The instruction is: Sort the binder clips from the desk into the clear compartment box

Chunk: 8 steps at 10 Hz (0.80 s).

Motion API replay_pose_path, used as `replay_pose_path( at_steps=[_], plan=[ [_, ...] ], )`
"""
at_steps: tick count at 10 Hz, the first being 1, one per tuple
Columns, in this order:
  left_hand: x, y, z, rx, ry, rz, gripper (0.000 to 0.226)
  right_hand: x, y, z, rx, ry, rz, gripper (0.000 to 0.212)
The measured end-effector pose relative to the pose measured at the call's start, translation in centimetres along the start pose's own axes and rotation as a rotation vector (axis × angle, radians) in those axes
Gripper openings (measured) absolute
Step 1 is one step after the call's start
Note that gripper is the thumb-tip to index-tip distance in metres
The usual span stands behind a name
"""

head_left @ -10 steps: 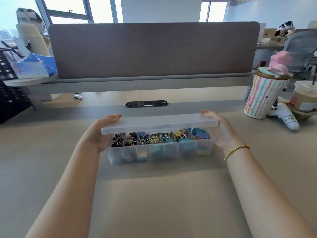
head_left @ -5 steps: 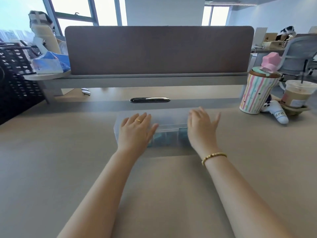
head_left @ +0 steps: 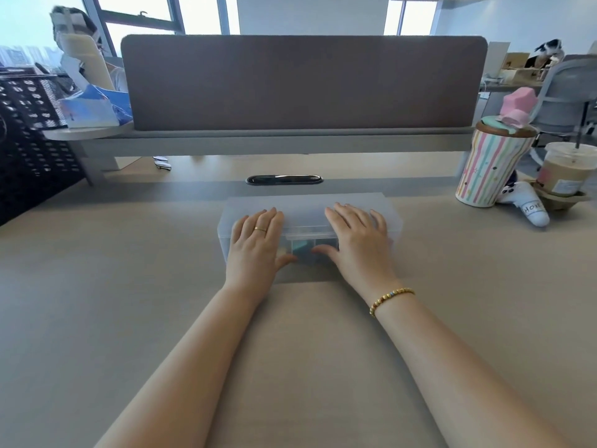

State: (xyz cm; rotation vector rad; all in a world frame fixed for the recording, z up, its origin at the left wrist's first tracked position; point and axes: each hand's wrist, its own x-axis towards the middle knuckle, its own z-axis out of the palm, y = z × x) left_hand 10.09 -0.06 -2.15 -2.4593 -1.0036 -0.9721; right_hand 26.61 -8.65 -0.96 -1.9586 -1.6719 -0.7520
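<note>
Lid [head_left: 310, 205] down on box [head_left: 310, 250]; left hand [head_left: 256, 240] and right hand [head_left: 358, 240] press flat, fingers straight. No clips visible on desk [head_left: 129, 302] — sorting looks finished.

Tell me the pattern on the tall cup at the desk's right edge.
Vertical pastel stripes, pink, yellow, green and blue on white, on the cup; the head view shows it.

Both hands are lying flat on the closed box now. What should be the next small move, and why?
Probably press down once more along the front edge, then lift both hands away. The left hand and right hand lie flat on the lid of the clear compartment box, and no loose clips show on the desk.
</note>
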Motion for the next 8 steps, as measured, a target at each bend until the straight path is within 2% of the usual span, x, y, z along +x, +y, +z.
replay_pose_path(
  at_steps=[1,3,6,7,8],
  plan=[
    [0.1,-0.1,0.6,-0.011,0.019,-0.017,0.080,0.2,0.2,0.5,-0.015,0.020,-0.016,0.064],
    [1.7,0.2,1.8,-0.051,-0.154,-0.194,0.081,2.1,0.5,2.9,-0.015,-0.057,-0.017,0.065],
    [4.1,-0.3,3.7,0.031,-0.215,-0.238,0.076,4.3,1.3,5.3,0.042,-0.180,0.044,0.082],
    [3.8,-0.4,3.9,0.032,-0.200,-0.257,0.076,3.6,1.5,4.6,0.112,-0.236,0.042,0.075],
    [2.9,0.1,3.0,0.000,-0.234,-0.288,0.075,2.7,1.4,3.4,0.230,-0.259,0.135,0.070]
  ],
)
